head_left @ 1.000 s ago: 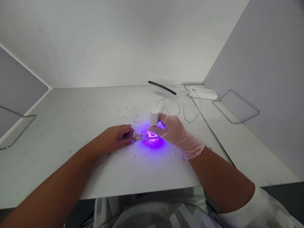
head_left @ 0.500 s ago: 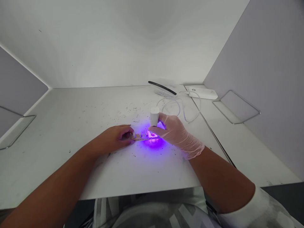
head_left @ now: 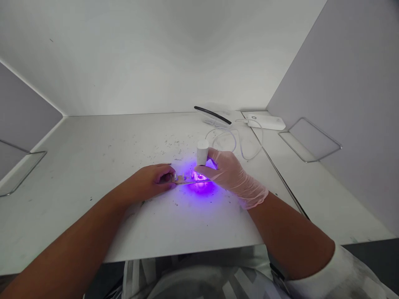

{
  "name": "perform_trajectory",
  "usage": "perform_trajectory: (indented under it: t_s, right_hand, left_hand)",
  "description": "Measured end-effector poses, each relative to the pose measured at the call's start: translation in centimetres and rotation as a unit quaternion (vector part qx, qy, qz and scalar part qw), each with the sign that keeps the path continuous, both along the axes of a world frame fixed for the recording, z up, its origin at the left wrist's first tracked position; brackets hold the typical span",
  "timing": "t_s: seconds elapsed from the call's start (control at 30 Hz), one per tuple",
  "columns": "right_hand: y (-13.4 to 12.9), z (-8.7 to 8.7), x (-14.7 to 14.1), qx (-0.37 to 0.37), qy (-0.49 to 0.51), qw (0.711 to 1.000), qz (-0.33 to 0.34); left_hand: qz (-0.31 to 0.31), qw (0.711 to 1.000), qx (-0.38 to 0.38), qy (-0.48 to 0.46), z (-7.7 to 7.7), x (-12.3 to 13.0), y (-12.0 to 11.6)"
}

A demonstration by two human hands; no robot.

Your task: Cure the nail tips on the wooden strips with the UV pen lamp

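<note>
Purple glare [head_left: 203,189] under the lamp [head_left: 202,153] blurs the strip [head_left: 183,179]; right hand [head_left: 227,167] grips lamp; left hand [head_left: 152,179] pinches strip; table edge [head_left: 187,251] well nearer than lamp.

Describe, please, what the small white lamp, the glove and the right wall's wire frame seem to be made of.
White lamp: probably plastic, smooth, opaque and evenly coloured. Glove: perhaps thin latex or vinyl; it looks translucent and wrinkles at the cuff. Wire frame: likely bare metal, judging by its grey shine.
</note>
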State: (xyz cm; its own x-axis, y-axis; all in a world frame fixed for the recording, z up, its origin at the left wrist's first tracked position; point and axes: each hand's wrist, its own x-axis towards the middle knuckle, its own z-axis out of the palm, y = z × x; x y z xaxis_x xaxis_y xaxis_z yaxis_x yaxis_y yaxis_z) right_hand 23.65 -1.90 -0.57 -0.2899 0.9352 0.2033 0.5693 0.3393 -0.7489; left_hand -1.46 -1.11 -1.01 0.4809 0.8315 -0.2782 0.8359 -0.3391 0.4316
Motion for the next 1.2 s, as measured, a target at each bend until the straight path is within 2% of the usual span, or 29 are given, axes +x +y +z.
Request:
perform_trajectory:
  t_s: [1.2]
  right_hand:
    - [-0.03,0.06,0.00,-0.006,-0.002,1.000,-0.004]
  left_hand:
    - [-0.005,1.000,0.007,0.007,-0.16,-0.08,0.04]
